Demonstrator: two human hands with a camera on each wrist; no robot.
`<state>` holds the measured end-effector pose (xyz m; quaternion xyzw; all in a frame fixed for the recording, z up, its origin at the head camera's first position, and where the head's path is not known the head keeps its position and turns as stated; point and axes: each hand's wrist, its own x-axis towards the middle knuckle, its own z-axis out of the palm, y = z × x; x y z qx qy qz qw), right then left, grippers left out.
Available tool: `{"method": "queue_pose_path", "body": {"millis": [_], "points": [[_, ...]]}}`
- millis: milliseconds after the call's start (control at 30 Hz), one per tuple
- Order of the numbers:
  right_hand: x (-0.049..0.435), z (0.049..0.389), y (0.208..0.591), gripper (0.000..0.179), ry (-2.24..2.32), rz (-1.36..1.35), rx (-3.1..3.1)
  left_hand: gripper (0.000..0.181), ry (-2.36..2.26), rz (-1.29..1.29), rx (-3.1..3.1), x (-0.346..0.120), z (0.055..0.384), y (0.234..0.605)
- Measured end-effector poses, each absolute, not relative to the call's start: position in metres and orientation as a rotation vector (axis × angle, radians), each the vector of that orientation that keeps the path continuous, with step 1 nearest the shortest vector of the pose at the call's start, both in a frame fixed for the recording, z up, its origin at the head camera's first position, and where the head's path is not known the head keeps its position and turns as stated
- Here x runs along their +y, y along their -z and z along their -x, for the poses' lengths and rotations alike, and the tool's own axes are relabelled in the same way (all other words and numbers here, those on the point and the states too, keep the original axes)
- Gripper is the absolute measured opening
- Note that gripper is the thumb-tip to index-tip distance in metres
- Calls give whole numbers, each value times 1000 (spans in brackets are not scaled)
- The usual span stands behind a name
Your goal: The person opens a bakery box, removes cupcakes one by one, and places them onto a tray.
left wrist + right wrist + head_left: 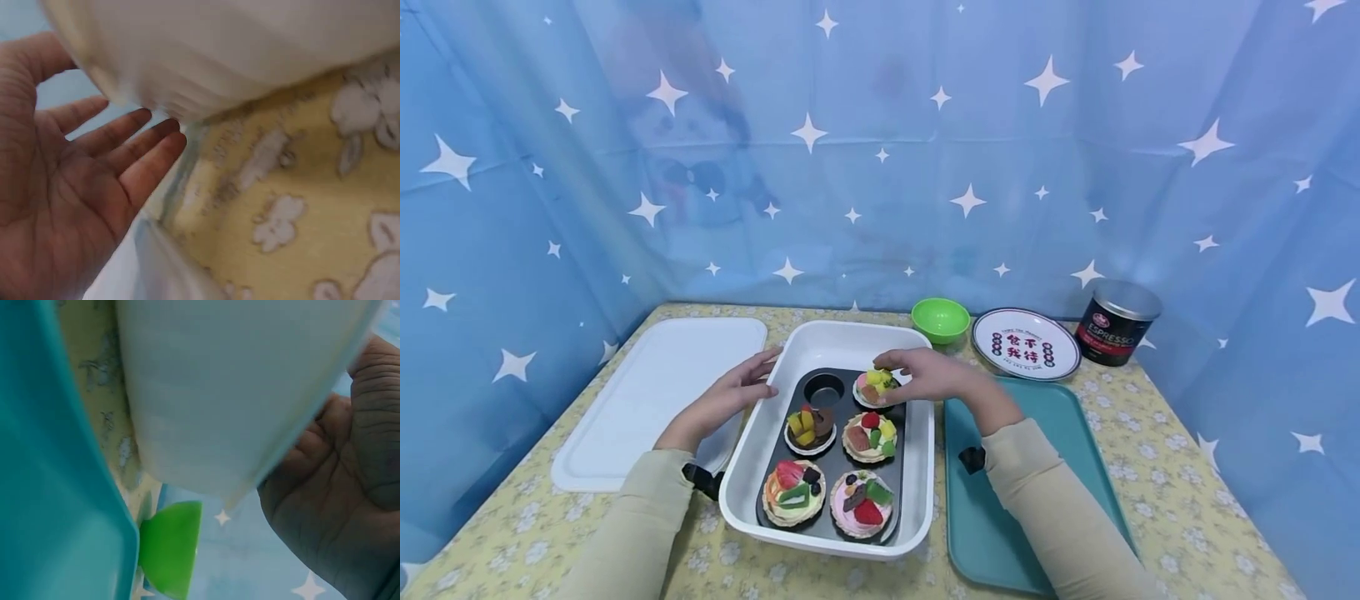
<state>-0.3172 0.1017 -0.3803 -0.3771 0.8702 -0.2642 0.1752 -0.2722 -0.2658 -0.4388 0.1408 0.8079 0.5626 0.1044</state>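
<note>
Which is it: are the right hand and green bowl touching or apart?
Apart: the right wrist view shows starry curtain between the right hand and the green bowl.

Between my right fingers (910, 360) and thumb (901, 393) sits an upright tart (872, 387), topped pink, yellow and brown, at the dark tin (842, 407) inside the white tub (831, 346) beside my left fingers (156, 165).
</note>
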Motion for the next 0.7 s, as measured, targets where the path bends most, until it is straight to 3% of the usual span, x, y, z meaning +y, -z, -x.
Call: {"method": "queue_pose_path", "body": {"millis": [700], "points": [[93, 311, 394, 68, 431, 1145, 2679, 72, -1845, -479, 2238, -273, 270, 450]]}}
